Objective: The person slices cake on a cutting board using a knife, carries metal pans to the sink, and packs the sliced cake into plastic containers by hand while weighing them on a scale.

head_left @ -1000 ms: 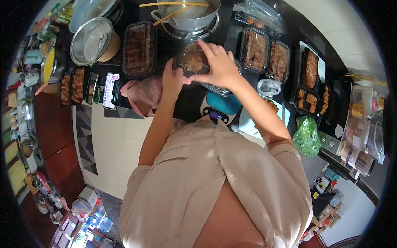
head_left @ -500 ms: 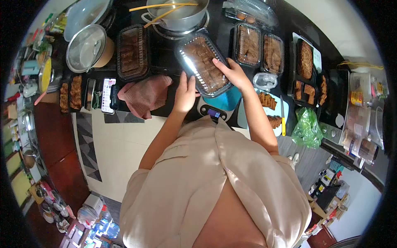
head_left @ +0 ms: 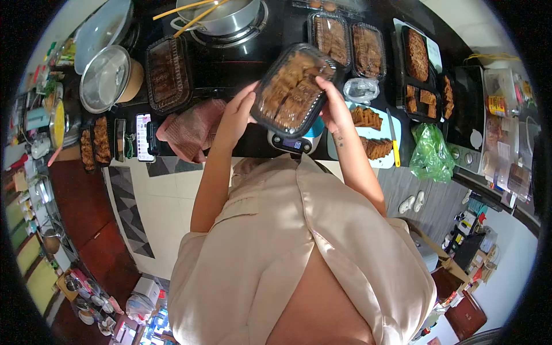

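Black table (head_left: 224,72), box (head_left: 274,126) above scale (head_left: 294,145)

The right hand (head_left: 335,109) grips the box, thumb on the lid (head_left: 293,86); the left hand (head_left: 237,110) meets its left side, grip unclear. The long axis slants from near left to far right, lid up, brown pieces (head_left: 287,109) inside, scale partly hidden. Farther off, two boxes (head_left: 368,72) hold similar pieces; the pot (head_left: 230,26) is cut off.

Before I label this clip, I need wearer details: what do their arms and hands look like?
Left hand and right hand are ungloved. Short, glossy beige sleeves leave the forearms bare. A dark marking, perhaps a tattoo, sits near the right wrist.
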### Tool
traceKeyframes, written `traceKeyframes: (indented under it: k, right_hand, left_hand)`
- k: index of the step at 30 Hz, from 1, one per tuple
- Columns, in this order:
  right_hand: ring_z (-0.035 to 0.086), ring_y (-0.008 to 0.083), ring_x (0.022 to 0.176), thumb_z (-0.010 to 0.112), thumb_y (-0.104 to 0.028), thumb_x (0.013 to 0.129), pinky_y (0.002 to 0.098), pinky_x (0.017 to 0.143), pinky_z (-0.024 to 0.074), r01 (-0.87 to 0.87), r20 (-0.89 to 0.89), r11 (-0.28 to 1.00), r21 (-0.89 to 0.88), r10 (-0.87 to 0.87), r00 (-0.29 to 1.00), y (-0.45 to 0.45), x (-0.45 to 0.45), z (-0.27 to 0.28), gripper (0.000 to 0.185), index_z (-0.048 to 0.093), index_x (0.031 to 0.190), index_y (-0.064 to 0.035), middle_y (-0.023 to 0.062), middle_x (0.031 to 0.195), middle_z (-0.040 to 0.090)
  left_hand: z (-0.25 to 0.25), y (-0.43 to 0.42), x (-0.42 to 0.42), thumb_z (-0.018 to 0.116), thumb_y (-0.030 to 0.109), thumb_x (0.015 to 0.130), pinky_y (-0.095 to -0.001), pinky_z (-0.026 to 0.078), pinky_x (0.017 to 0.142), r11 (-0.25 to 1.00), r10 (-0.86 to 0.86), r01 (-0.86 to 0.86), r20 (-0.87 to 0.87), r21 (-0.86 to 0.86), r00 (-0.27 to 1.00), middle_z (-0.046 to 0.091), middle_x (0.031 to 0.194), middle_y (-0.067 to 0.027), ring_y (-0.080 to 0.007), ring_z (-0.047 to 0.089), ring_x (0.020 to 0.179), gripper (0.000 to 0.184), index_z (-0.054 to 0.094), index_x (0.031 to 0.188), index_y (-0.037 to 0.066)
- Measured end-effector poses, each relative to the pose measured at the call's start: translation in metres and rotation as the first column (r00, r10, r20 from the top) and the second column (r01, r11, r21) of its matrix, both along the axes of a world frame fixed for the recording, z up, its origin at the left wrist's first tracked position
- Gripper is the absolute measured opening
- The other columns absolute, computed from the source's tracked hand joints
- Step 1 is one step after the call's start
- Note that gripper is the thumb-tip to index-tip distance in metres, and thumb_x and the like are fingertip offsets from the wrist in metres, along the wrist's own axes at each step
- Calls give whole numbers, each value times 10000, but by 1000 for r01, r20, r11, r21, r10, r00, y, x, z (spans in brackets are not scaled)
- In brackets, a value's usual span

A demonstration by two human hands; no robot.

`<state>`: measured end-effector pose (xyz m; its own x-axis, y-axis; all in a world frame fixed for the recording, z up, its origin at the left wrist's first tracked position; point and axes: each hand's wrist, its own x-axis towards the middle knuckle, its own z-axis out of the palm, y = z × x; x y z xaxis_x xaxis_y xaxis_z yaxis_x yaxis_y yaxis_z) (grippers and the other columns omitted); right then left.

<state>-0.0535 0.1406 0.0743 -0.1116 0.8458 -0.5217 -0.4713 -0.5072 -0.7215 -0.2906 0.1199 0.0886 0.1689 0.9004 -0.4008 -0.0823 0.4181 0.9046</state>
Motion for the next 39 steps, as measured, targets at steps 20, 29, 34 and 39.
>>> traceKeyframes:
  k: [20, 29, 34, 39]
  right_hand:
    - [603, 100, 788, 712, -357, 763, 252, 625, 532, 24, 313, 988, -153, 25, 950, -64, 39, -21, 484, 565, 1084, -26, 33, 921, 628]
    - [619, 171, 568, 760, -445, 700, 259, 438, 509, 51, 600, 989, -142, 45, 799, -53, 42, -8, 921, 271, 1286, 69, 215, 992, 566]
    - [612, 157, 574, 667, -524, 760, 266, 468, 506, 46, 761, 997, -55, 12, 649, -33, 78, -31, 686, 506, 1144, 22, 122, 876, 598]
    - [634, 175, 536, 604, -544, 783, 297, 464, 501, 2, 816, 999, -44, 34, 577, -22, 89, -35, 625, 604, 1078, 7, 111, 681, 629]
  left_hand:
    - [-70, -25, 17, 442, 1, 872, -275, 570, 606, 984, -165, 160, -57, -81, 985, 624, 983, -107, -158, 639, 755, 323, 519, 1184, -26]
    - [-67, -28, 14, 497, 337, 932, -294, 547, 524, 970, 57, -55, 2, -239, 998, 611, 1009, -121, -218, 658, 681, 424, 513, 1182, -5]
    - [-65, -28, 7, 547, 379, 899, -283, 541, 540, 983, 18, -54, -196, -176, 980, 563, 1041, -149, -220, 656, 709, 485, 510, 1194, -3]
    - [-65, -28, 2, 550, 365, 897, -286, 550, 557, 981, 61, -98, -210, -170, 976, 554, 1032, -159, -238, 657, 708, 467, 509, 1208, 20]
